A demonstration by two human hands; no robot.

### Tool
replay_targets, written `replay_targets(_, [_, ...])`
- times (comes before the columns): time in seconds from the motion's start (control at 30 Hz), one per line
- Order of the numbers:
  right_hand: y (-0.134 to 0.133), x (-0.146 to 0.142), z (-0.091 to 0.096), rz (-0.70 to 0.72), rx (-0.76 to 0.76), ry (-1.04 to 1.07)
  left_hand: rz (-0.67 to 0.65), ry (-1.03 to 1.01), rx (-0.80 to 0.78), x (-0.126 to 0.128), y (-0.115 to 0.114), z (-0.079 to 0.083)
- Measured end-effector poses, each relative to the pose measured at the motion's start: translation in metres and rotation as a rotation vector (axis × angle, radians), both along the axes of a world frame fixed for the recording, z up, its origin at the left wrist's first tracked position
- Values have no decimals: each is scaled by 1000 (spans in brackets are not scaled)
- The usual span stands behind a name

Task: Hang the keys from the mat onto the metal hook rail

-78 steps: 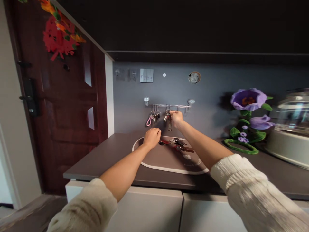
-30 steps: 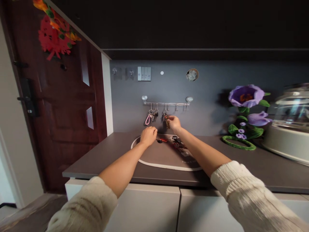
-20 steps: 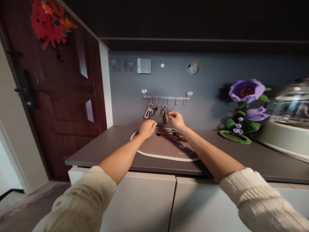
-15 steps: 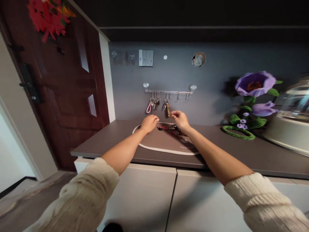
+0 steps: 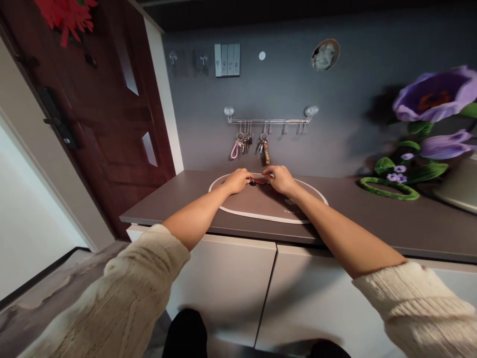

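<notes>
Counter (image 5: 169, 195) with oval mat (image 5: 257, 203)
Left hand (image 5: 237, 181) and right hand (image 5: 280, 179), at the mat's far side: fingers partly curled; whether either grips anything cannot be determined. Keys (image 5: 257, 182) lie on the mat between the hands, partly hidden.

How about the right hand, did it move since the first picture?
Yes. The right hand went down: it was close under the rail, and now it is farther below it, toward the mat.
</notes>
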State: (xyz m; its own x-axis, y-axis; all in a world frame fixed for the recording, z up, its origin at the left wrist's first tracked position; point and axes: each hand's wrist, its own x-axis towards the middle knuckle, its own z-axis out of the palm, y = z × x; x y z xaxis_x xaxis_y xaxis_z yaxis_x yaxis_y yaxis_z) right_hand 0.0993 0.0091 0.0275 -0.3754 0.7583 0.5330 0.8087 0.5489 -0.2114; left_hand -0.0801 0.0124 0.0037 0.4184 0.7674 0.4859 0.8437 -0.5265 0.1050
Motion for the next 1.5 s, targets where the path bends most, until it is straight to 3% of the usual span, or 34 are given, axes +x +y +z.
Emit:
replay_targets(0.5, [-1, -3, -3, 13, -47, 13, 69, -98, -33, 0, -6, 7])
replay_targets(0.87, [0, -4, -3, 47, -73, 57, 12, -171, 99, 5, -15, 16])
replay_targets(1.03, [-4, -4, -2, 81, -171, 222, -12, -224, 140, 8, -22, 21])
replay_targets(1.23, [-7, -8, -3, 284, -400, 533, -32, -267, 153, 11, -24, 23])
replay_targets(1.5, [-9, -9, -2, 353, -406, 648, -38, -310, 183, 12, -23, 20])
